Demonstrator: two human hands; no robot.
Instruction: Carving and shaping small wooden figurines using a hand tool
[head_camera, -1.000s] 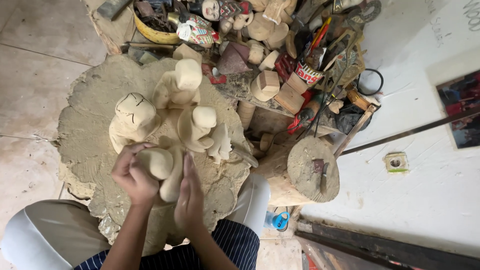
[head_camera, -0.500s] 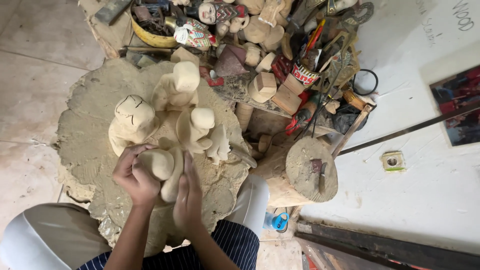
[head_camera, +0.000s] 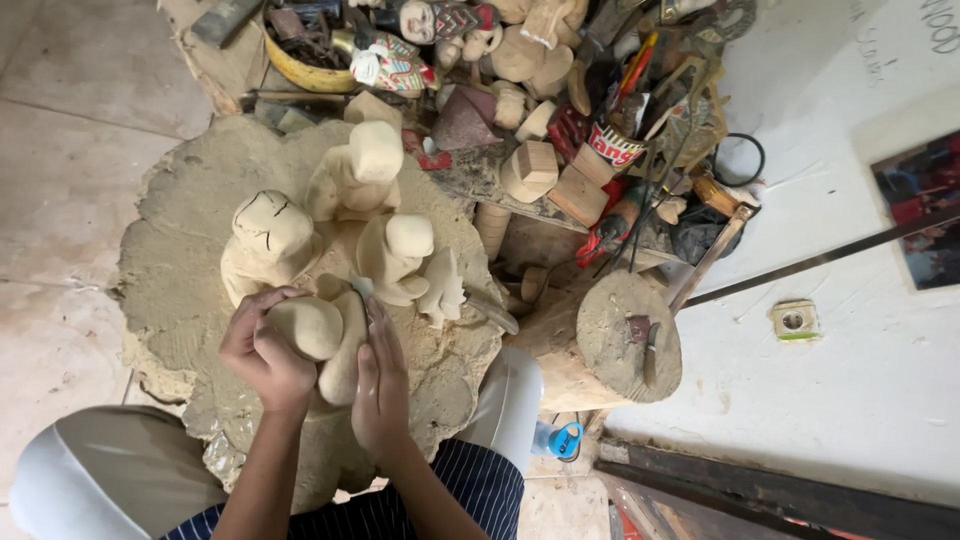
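A pale, rough-carved wooden figure (head_camera: 318, 330) stands at the near side of a big tree-stump block (head_camera: 170, 270). My left hand (head_camera: 262, 352) is wrapped around its rounded head and left side. My right hand (head_camera: 378, 378) lies flat against its right side, fingers pointing up; a thin pale tool tip (head_camera: 360, 287) shows just above the fingertips. Three more unfinished figures stand behind it: a cracked-headed one (head_camera: 262, 245), a tall one (head_camera: 355, 180) and a smaller one (head_camera: 397, 255).
A smaller stump (head_camera: 610, 345) with a metal tool stuck in it stands to the right. Behind lies a cluttered pile of wood blocks, painted figures (head_camera: 400, 65), a yellow bowl (head_camera: 300, 75), a can of tools (head_camera: 610, 150). My knees flank the block.
The hands stay on the near figure; the right hand has shifted very slightly along its side. The view has drifted a little.
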